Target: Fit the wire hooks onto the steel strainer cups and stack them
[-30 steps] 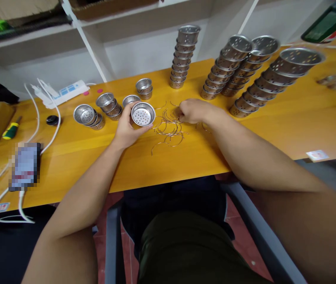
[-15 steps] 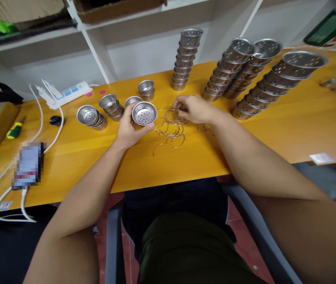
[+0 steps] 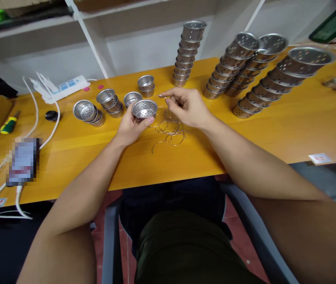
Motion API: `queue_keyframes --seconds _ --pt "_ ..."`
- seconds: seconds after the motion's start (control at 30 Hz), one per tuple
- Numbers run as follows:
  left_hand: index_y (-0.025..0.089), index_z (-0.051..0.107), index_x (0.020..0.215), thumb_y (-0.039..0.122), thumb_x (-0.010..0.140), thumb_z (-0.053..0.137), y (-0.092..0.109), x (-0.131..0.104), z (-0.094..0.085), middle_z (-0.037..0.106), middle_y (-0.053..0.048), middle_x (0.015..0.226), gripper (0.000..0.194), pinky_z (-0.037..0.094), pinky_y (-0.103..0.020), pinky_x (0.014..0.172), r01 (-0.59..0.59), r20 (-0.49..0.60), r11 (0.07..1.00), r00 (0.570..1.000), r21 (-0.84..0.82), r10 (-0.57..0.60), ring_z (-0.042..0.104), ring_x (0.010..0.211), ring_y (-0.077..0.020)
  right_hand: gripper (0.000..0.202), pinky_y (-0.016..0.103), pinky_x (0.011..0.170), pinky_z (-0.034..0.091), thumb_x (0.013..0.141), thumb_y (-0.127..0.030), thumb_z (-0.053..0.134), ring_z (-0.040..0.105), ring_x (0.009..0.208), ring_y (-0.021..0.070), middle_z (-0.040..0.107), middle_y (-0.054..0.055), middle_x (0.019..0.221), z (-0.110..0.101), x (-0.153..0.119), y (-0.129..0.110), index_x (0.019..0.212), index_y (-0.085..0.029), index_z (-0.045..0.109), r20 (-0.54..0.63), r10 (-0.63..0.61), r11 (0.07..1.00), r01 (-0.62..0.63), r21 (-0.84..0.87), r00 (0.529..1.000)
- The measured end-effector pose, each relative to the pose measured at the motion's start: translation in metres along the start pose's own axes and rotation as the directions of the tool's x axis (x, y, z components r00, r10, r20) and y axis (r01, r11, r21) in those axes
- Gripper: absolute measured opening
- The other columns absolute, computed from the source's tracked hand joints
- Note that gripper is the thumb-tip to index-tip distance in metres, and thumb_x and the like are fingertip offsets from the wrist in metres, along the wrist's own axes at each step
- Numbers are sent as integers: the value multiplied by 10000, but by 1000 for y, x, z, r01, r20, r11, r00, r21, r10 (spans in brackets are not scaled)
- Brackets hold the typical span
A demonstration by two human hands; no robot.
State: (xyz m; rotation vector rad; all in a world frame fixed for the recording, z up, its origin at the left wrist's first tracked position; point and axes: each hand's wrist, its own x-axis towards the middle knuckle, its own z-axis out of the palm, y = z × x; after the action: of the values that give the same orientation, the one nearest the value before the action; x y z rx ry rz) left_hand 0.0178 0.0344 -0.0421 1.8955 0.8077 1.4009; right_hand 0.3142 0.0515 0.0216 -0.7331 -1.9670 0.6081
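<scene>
My left hand (image 3: 130, 127) is closed round a small round perforated metal cup (image 3: 144, 110), its open top facing up and tilted towards me. To the right of it, my right hand (image 3: 189, 107) is raised with thumb and index finger pinched on a thin curved wire, of which only a short piece shows near the fingertips. A loose tangle of curved metal wires (image 3: 172, 135) lies on the table below my right hand, which partly covers it. Just behind the held cup stands another perforated cup (image 3: 132, 97).
Short stacks of cups (image 3: 85, 111) stand at the left and behind. Tall leaning stacks (image 3: 277, 85) rise at the right, and one tall stack (image 3: 187, 53) stands farther back. A phone (image 3: 24, 161) with white cables, a screwdriver (image 3: 9, 124) and a power strip (image 3: 70, 88) lie left.
My right hand has lifted from the wire tangle and shifted slightly towards the cup, now pinching a wire. The cup in my left hand has tipped a little.
</scene>
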Motion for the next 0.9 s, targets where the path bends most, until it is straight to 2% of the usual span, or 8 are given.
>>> queue_keyframes --seconds 0.1,0.27,0.37,0.53,0.6,0.73,0.9 --pt "342 625 1674 883 993 1040 1 -2 5 804 -138 1588 964 685 -581 1362 -29 31 1000 999 7 29 856 1485 -364 338 369 679 522 1225 -547 866 502 693 197 542 -30 777 12 -2 -13 1393 -255 894 40 -3 998 0 62 999" --pt "308 626 1613 919 992 1014 5 -4 11 806 -141 1544 954 714 -549 1309 -10 62 999 998 45 8 850 1446 -347 280 352 672 437 1215 -492 870 458 692 178 501 -52 767 19 0 -13 1323 -234 873 77 -6 994 -2 112 997" --pt "329 589 1669 919 992 1007 3 -6 13 780 -148 1582 990 718 -574 1317 -9 78 999 997 38 6 834 1502 -367 222 353 698 454 1197 -435 887 468 719 183 499 -52 756 22 1 -11 1249 -221 863 81 22 994 -31 106 996" --pt "358 509 1747 862 1034 998 -3 -9 16 743 -162 1686 1000 743 -570 1301 -29 131 999 991 13 27 828 1552 -372 63 371 749 470 1173 -255 828 502 741 195 534 -36 754 28 1 -15 1167 -210 872 45 62 997 -64 34 997" --pt "358 490 1768 868 1055 974 -4 -10 17 738 -166 1704 1002 746 -562 1302 -43 143 999 989 19 39 824 1567 -373 73 381 758 465 1155 -197 805 505 730 195 540 -35 751 30 0 -18 1142 -211 875 37 72 997 -72 -1 997" --pt "356 446 1833 877 1050 978 -2 -11 17 721 -180 1742 1081 714 -587 1364 -44 144 997 989 57 35 795 1630 -399 119 383 748 439 1155 -175 776 504 709 191 543 -42 741 31 -1 -22 1176 -209 889 36 88 996 -88 -10 995" --pt "346 450 1865 790 999 1080 1 -11 15 710 -193 1757 1159 659 -648 1433 -23 139 995 990 96 10 771 1663 -434 112 378 773 458 1158 -162 768 508 719 186 523 -51 740 31 0 -22 1146 -206 871 38 94 995 -96 33 995"
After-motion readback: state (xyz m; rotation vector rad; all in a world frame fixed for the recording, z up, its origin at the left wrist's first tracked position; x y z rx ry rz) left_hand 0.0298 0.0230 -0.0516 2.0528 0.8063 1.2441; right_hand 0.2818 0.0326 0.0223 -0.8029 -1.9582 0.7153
